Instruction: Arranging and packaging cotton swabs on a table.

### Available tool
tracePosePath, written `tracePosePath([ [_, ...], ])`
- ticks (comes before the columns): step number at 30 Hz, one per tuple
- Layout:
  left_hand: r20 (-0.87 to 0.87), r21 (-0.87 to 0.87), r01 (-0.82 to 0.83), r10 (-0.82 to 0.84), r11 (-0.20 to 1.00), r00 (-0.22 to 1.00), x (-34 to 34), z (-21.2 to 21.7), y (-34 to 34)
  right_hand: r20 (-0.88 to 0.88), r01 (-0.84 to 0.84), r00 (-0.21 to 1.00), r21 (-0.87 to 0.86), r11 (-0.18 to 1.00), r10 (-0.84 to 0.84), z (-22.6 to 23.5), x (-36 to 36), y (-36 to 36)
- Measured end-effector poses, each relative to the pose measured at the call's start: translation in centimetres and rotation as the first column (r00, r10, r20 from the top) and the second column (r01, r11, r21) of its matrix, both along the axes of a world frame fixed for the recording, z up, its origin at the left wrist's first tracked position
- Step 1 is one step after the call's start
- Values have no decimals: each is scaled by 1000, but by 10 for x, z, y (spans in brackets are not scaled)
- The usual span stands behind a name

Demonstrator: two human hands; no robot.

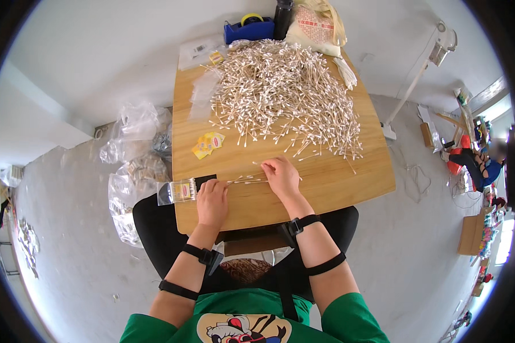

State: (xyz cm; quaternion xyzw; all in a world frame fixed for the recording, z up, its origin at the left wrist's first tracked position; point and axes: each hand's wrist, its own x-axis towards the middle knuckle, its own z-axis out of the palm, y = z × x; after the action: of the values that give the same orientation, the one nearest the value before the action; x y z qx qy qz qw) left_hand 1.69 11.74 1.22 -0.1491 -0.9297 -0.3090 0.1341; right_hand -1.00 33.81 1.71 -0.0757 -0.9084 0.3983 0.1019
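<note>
A large heap of cotton swabs [280,86] with white tips covers the far part of the wooden table [349,191]. Close to the near left edge lies a small clear bag [181,191] of swabs with a yellow and red card in it. My left hand [213,201] is beside the bag's right end, its fingers curled; what they grip is hidden. Several loose swabs [249,180] lie between my hands. To the right, my right hand [281,177] is closed in a pinch on cotton swabs, their white tips showing beside the fingers.
Yellow cards [208,144] and flat clear bags [203,94] lie along the table's left side. Behind the heap stand a blue tape dispenser [249,28], a black bottle [283,18] and a cloth sack [316,28]. Filled plastic bags [137,171] sit on the floor at left.
</note>
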Motion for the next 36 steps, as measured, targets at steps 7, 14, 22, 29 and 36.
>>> tracePosePath([
  [7, 34, 1, -2, 2, 1000, 999, -7, -7, -7, -43, -106, 993, 72, 992, 109, 5, 3, 4],
  [14, 18, 64, 26, -27, 998, 999, -14, -7, 1, -39, -173, 983, 126, 977, 179, -7, 7, 7],
  [22, 68, 123, 149, -158, 981, 985, -29, -12, 8, -137, -163, 975, 74, 984, 172, -1, 15, 7],
  [29, 127, 378, 16, -69, 926, 990, -23, -9, 27, -131, -163, 976, 70, 984, 171, 2, 17, 5],
  [36, -128, 146, 218, -200, 965, 971, -33, -10, 39, -94, 118, 991, 221, 968, -99, 2, 48, 53],
])
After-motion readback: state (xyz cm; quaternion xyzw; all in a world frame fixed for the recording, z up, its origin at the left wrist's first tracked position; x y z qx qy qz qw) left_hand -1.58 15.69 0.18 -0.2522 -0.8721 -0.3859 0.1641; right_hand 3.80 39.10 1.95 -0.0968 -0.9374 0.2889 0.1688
